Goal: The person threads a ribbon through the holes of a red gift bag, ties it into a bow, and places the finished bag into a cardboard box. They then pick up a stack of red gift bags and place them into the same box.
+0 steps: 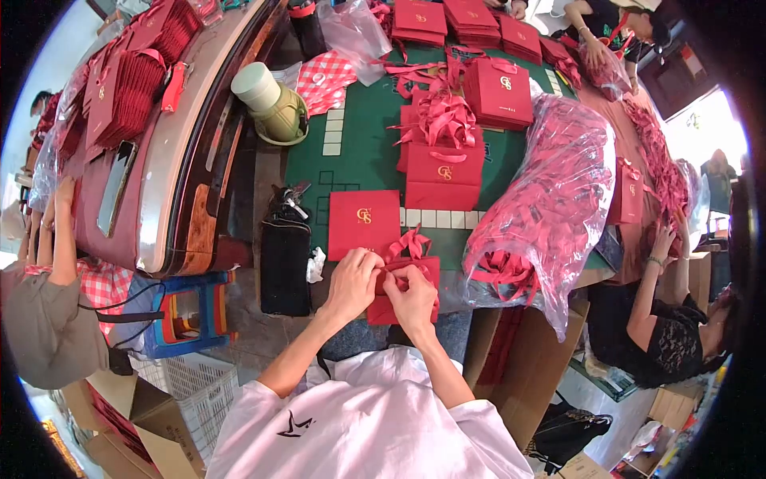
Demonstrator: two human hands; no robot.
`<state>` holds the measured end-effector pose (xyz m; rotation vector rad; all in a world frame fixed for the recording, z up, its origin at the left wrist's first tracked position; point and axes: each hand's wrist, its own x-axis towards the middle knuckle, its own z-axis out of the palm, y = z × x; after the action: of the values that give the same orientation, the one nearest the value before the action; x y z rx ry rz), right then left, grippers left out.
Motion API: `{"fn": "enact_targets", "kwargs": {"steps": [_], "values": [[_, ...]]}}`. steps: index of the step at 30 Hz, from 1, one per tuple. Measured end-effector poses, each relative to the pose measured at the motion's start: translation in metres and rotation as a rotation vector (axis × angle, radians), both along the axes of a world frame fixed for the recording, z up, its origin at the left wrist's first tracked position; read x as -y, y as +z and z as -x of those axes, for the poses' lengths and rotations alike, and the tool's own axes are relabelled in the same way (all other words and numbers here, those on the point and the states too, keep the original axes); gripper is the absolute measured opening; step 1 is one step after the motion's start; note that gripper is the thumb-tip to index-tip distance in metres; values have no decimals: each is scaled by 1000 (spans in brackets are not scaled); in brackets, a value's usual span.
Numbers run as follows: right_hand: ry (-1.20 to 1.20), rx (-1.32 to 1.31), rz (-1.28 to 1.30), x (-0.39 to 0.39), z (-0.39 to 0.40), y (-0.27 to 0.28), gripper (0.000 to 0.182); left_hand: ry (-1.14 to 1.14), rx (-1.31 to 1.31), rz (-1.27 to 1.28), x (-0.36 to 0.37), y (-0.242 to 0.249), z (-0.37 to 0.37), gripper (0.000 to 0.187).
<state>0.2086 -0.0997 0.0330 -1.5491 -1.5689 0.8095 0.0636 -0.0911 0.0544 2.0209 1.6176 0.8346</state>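
My left hand and my right hand meet over a small red bag at the table's near edge. Fingers of both are pinched together on red ribbon at the bag's top; the exact grip is partly hidden. Just beyond my left hand lies a flat red bag with a gold logo. Farther back, a red bag lies with a heap of loose ribbons above it. A clear plastic sack full of red ribbons is to the right.
A black pouch and a crumpled tissue are left of my hands. Behind them stands a green jug with a pale lid. Stacks of red bags line the far side. Other people work left and right. An open cardboard box stands below right.
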Motion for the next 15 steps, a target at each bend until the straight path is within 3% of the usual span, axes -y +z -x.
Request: {"fn": "enact_targets", "kwargs": {"steps": [8, 15], "values": [[-2, 87, -208, 3, 9, -2, 15, -16, -46, 31, 4, 9, -6, 13], [101, 102, -68, -3, -2, 16, 16, -29, 72, 33, 2, 6, -3, 13]]}}
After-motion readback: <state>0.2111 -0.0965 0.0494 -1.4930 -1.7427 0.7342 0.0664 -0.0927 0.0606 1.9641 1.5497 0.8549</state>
